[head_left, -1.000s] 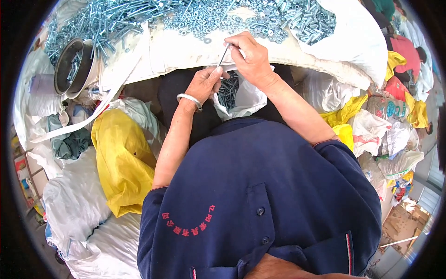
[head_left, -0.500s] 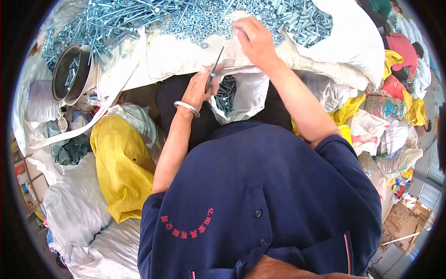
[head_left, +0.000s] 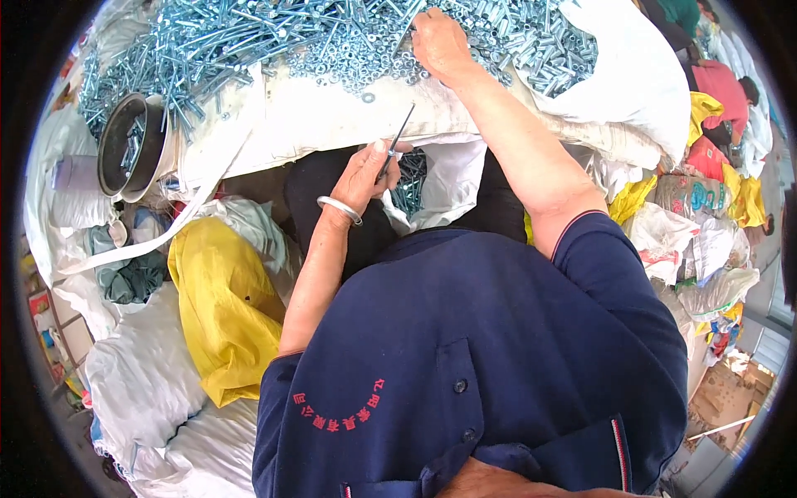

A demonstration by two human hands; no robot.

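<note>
My left hand [head_left: 368, 176] is closed around a long thin bolt [head_left: 402, 126], which points up and to the right. A small fitting sits on the bolt near my fingers; its kind is hard to make out. My right hand [head_left: 442, 46] is at the heap, its fingers bent down among loose nuts [head_left: 349, 68] and metal sleeves [head_left: 552, 58]. What those fingertips hold, if anything, is hidden. Long bolts [head_left: 207, 37] lie piled on the left of the heap. Below my left hand, an open white bag [head_left: 455, 184] between my legs contains dark fasteners [head_left: 409, 189].
A round metal bowl [head_left: 106, 158] with a few fasteners stands at the left edge of the pale cloth-covered work surface [head_left: 307, 112]. A yellow sack [head_left: 220, 311] and white sacks [head_left: 133, 365] lie at my left. Bags [head_left: 656, 236] and other people [head_left: 721, 91] are at the right.
My right hand has moved up and slightly left, farther into the heap. My left hand still grips the bolt, now slightly lower and to the right in the view.
</note>
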